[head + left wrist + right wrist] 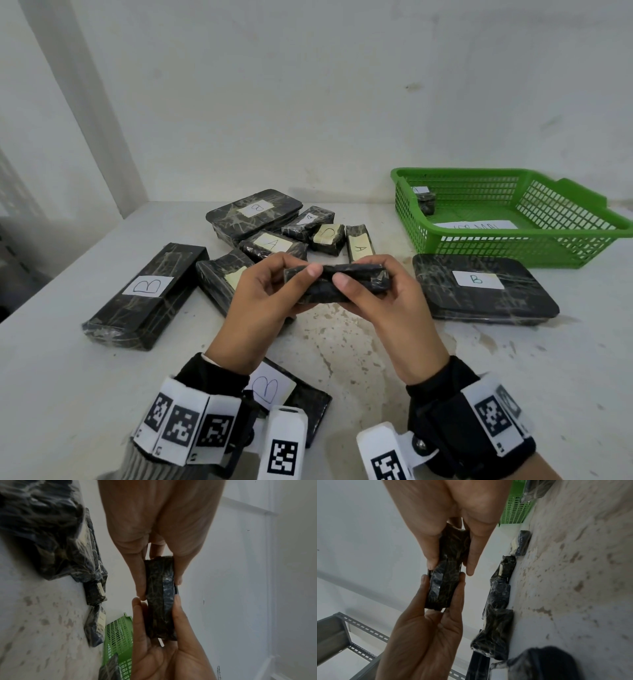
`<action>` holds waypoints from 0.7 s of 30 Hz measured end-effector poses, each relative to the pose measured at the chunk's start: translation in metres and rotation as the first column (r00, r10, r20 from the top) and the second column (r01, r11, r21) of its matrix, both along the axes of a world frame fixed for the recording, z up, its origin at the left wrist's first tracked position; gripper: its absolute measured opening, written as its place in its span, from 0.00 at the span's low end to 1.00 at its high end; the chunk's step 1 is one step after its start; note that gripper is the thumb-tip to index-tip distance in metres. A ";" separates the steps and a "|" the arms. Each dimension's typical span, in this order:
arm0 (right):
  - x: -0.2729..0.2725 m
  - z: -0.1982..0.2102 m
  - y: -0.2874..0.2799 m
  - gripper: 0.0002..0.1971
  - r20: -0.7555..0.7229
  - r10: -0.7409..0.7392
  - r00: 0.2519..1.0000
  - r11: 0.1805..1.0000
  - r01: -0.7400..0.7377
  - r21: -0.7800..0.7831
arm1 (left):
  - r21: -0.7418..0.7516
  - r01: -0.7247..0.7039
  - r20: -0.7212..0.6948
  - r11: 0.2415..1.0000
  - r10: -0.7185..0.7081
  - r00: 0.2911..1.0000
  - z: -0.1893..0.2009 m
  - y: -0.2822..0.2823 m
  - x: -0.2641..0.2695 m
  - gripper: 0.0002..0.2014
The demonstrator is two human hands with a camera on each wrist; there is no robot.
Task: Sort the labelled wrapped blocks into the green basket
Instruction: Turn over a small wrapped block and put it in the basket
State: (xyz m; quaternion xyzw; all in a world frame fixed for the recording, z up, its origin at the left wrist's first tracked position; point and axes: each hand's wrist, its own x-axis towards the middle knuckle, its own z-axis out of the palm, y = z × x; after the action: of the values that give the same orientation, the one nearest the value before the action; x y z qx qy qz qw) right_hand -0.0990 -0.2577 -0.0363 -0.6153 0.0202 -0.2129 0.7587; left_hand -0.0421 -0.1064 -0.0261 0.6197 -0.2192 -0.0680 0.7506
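The wrapped block (337, 282) is hanging above the surface (376, 342); I'm gripping it with my left hand (260, 298) and right hand (387, 301), fingers (313, 270) curled around its ends (label hidden), left of the green basket (579, 246).

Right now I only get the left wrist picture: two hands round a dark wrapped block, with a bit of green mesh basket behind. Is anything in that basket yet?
Observer: Yes. The head view shows the green plastic mesh basket holding one small dark wrapped block in its far left corner.
Visitor: Which letter is on the one being held?
Observer: Hidden. From above, the left hand and right hand grip the held block with bare wrapping on top.
Visitor: Are the others lettered?
Observer: The flat dark wrapped slab on the table in front of the basket reads B.
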 end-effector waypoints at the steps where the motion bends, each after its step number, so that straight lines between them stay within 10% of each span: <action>1: 0.000 0.001 0.001 0.20 -0.001 0.015 1.000 1.000 -0.015 0.012 | 0.001 -0.008 -0.003 1.000 0.008 1.000 -0.001 0.000 0.001 0.15; 21: -0.001 0.001 0.002 0.22 -0.028 -0.049 0.998 0.999 0.050 0.014 | 0.026 0.025 0.013 0.999 -0.025 1.000 0.000 0.000 -0.001 0.14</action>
State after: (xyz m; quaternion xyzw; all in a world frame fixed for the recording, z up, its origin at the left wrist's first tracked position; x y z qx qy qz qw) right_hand -0.1004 -0.2560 -0.0354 -0.6119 0.0476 -0.2228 0.7574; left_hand -0.0427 -0.1065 -0.0262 0.6268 -0.2310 -0.0760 0.7402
